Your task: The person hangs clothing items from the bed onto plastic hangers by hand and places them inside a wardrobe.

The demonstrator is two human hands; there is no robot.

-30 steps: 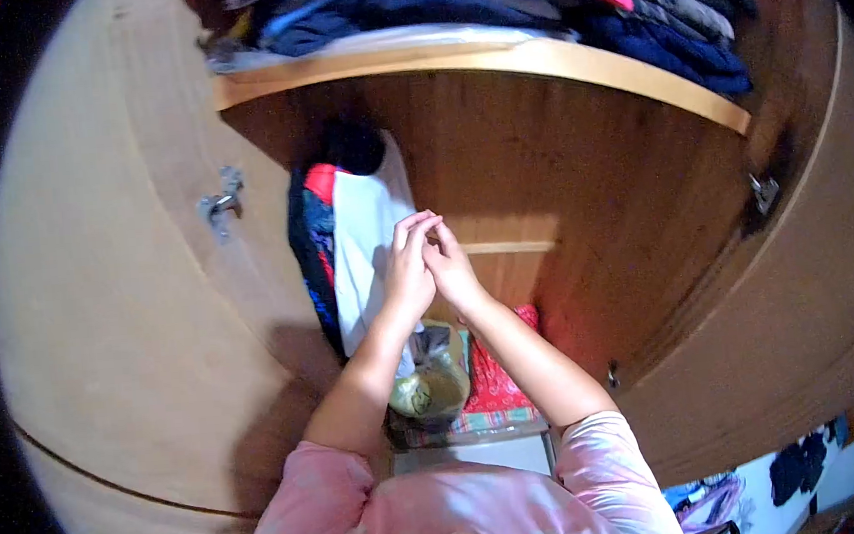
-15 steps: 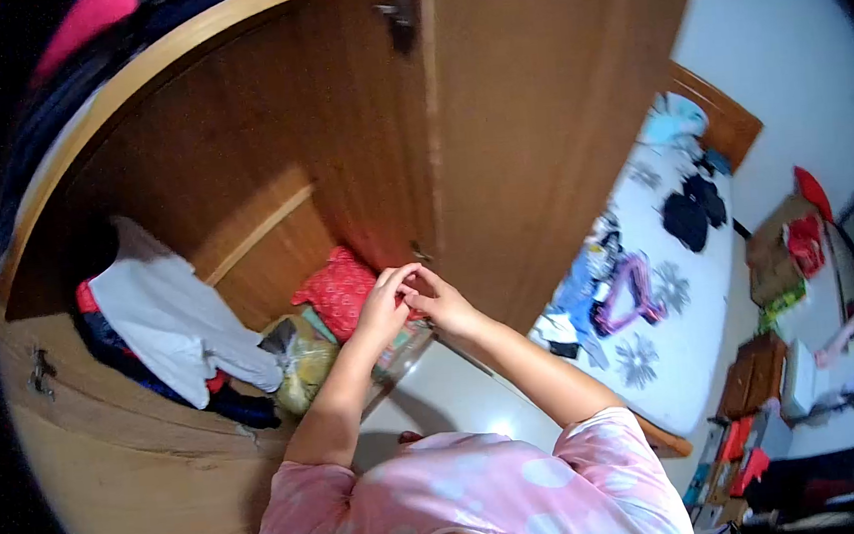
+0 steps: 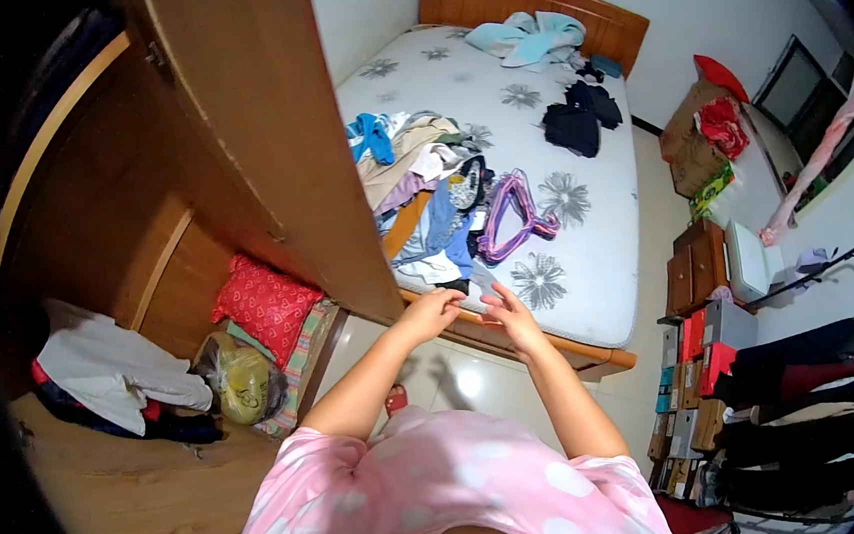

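Left of both hands sit one plastic bag (image 3: 241, 385) and one red cushion (image 3: 265, 305); one wardrobe door (image 3: 256, 130) stands between them and the clothes pile (image 3: 417, 202), just beyond the left hand (image 3: 431, 317). That hand is half open, fingers loosely curled; the right hand (image 3: 515, 325), near but apart, is wider — fingers spread. Past both, on one bed (image 3: 601, 253), lie purple hangers (image 3: 499, 219) — too bunched to count. Far right, dark clothes (image 3: 801, 428) hang.
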